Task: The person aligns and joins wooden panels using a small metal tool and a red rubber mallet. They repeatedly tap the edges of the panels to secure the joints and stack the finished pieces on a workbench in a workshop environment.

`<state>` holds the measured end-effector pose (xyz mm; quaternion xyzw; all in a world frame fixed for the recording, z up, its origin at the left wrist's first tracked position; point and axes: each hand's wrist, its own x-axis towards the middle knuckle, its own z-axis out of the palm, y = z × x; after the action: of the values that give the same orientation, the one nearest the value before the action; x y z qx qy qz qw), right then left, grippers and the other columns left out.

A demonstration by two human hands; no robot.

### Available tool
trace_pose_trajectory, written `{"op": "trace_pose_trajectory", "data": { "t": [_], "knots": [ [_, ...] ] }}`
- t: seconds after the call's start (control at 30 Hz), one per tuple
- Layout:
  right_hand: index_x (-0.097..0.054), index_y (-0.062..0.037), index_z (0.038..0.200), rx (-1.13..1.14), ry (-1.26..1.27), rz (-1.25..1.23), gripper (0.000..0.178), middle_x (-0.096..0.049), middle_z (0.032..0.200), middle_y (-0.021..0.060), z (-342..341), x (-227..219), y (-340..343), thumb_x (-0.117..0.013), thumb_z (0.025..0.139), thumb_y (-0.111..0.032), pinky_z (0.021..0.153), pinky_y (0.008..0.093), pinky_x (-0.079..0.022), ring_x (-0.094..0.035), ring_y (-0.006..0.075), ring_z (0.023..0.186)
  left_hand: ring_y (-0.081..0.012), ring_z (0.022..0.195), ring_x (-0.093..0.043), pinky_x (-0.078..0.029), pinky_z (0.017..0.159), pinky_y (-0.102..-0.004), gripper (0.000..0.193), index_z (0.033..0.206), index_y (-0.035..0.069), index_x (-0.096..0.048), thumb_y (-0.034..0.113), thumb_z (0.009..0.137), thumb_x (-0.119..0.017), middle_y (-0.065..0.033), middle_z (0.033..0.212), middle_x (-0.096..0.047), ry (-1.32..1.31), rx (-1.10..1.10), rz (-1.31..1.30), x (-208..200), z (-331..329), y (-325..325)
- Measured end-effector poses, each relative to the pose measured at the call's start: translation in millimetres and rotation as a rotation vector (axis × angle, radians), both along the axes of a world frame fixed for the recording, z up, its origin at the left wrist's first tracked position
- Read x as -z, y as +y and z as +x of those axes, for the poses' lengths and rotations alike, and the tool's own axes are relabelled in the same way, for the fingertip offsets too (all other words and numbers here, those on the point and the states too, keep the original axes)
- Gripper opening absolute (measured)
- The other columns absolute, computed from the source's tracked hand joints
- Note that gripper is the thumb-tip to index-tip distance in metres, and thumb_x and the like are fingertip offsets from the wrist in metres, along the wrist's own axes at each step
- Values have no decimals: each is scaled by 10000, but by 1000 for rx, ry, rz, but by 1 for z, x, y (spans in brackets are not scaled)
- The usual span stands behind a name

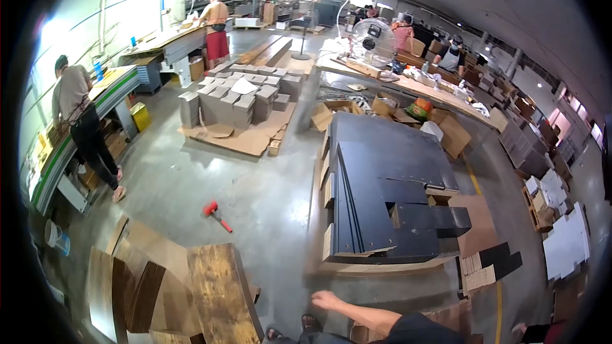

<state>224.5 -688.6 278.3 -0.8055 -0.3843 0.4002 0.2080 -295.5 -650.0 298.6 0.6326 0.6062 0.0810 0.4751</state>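
My right hand reaches in from the lower right, over the bare grey floor. Its fingers look loosely curled, and nothing shows in them. Nearest to it is a stack of dark grey panels on a low wooden base, just beyond and to the right. Left of the hand, wood-grain boards lie beside brown cardboard. A red mallet rests on the floor farther off, out of the hand's reach. My left hand is not in view.
Grey blocks stand on cardboard farther ahead. A workbench with a person at it runs along the left. Beyond the panels, a long table bears a large fan. Small dark and pale pieces lie at right.
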Motion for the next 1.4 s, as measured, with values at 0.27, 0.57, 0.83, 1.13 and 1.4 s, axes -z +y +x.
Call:
{"op": "trace_pose_trajectory", "data": {
  "t": [0.27,0.57,0.83,1.13,1.4],
  "knots": [
    [-651,-35,1232,-139,80,100,470,-685,1175,185,19,-15,129,-597,871,-331,947,406,-506,-652,317,1098,-158,594,-530,-452,536,-299,57,887,62,-678,63,844,-639,-37,694,-563,-206,-130,-217,4,153,120],
    [-762,-105,1020,-94,-36,-502,382,-729,824,133,97,22,60,-627,794,-383,728,371,-552,-699,245,740,-143,605,-528,-437,534,-281,56,807,78,-635,55,857,-646,-26,687,-556,-412,-704,-321,51,68,166],
    [-737,-97,1084,-335,45,-490,497,-711,832,145,127,1,191,-666,786,-488,701,390,-536,-680,268,741,-160,657,-540,-423,552,-314,143,801,48,-600,85,936,-572,-45,727,-576,-444,-697,-267,-9,113,158],
    [-722,-50,991,-569,-80,-204,346,-714,921,207,216,86,447,-560,870,-331,811,468,-528,-675,383,899,-306,1031,-525,-410,880,-412,445,1192,-21,-476,284,913,-641,-199,1120,-537,-179,-751,-613,24,231,219],
    [-675,-53,1185,-619,-86,-297,387,-709,1082,188,230,175,637,-603,873,-270,901,424,-531,-675,344,1036,-295,1078,-664,-486,948,-380,425,1181,-66,-659,213,862,-630,-207,1129,-709,-48,-996,-752,85,328,179]
  ]
}}
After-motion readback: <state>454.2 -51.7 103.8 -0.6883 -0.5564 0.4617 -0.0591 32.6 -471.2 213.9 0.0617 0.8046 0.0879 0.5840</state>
